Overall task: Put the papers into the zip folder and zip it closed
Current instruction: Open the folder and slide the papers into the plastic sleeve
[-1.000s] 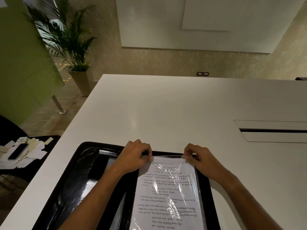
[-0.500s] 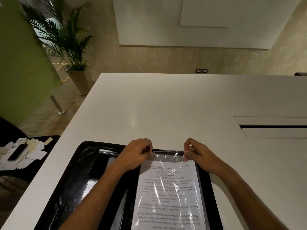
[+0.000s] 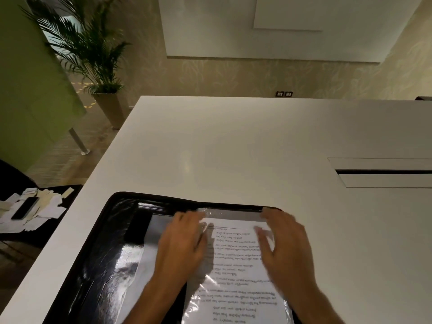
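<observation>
Blurring softens both hands in the head view, and the zip folder (image 3: 109,253) runs off the bottom edge, its zipper hard to make out. Left hand (image 3: 181,244) and right hand (image 3: 285,249) lie spread, fingers loose, gripping nothing, flat on the papers (image 3: 233,272) under a clear sleeve at lower centre. White table (image 3: 233,148) fills mid-frame; potted palm (image 3: 93,50) upper left.

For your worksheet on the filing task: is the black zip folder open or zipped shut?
Open. The black zip folder lies spread flat on the white table, its inside and the written page showing.
</observation>
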`<state>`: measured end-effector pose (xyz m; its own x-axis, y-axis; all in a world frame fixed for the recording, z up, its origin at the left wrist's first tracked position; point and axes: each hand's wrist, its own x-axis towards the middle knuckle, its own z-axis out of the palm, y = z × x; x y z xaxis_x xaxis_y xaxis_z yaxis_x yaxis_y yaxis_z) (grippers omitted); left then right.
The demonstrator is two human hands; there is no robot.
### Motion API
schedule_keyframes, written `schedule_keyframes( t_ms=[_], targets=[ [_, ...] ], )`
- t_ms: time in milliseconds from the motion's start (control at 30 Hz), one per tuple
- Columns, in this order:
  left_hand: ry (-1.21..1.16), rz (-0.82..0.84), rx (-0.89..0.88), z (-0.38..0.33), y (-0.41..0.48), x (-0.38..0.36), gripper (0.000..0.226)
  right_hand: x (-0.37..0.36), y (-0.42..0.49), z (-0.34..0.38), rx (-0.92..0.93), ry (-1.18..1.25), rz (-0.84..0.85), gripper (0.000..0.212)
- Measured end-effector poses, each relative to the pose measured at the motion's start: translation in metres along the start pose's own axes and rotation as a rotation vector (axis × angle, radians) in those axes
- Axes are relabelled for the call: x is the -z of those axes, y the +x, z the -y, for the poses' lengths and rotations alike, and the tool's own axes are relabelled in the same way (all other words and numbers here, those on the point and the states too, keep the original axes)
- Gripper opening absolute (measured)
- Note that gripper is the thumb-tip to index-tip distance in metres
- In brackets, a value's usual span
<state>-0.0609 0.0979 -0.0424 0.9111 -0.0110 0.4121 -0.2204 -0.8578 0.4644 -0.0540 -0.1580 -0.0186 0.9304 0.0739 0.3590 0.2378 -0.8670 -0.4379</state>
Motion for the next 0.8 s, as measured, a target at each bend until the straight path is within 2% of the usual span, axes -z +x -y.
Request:
schedule_keyframes(
  t_ms=[67, 133, 233, 333, 433, 533, 600, 667, 733, 800],
  targets=[
    [0.076, 0.136, -0.023, -0.006, -0.031, -0.013, 0.039, -0.023, -0.032, 0.005, 0.066, -0.112, 0.083, 0.058],
    [0.194, 0.251, 0.011, -0.009, -0.051, -0.027, 0.054, -0.045, -0.051, -0.001, 0.091, -0.235, 0.181, 0.074],
    [0.231, 0.331, 0.042, -0.018, -0.057, -0.031, 0.064, -0.06, -0.06, -0.014, 0.069, -0.331, 0.282, 0.082],
    [0.1, 0.278, 0.063, -0.019, -0.061, -0.015, 0.069, -0.052, -0.06, -0.015, 0.082, -0.32, 0.324, 0.081],
    [0.029, 0.173, 0.124, -0.012, -0.075, 0.03, 0.068, -0.026, -0.068, -0.006, 0.085, -0.228, 0.248, 0.076],
    [0.153, -0.019, 0.276, 0.017, -0.103, 0.091, 0.061, 0.01, -0.085, 0.017, 0.064, -0.086, 0.113, 0.063],
    [0.305, -0.097, 0.474, 0.041, -0.128, 0.129, 0.065, 0.029, -0.103, 0.042, 0.087, 0.056, 0.062, 0.047],
    [0.37, -0.033, 0.77, 0.06, -0.152, 0.155, 0.076, 0.035, -0.125, 0.068, 0.18, 0.141, 0.114, 0.032],
    [0.232, 0.051, 0.974, 0.075, -0.173, 0.166, 0.083, 0.028, -0.147, 0.089, 0.279, 0.173, 0.215, 0.019],
    [-0.043, -0.025, 1.04, 0.082, -0.182, 0.172, 0.081, 0.014, -0.164, 0.104, 0.364, 0.154, 0.285, 0.013]
  ],
)
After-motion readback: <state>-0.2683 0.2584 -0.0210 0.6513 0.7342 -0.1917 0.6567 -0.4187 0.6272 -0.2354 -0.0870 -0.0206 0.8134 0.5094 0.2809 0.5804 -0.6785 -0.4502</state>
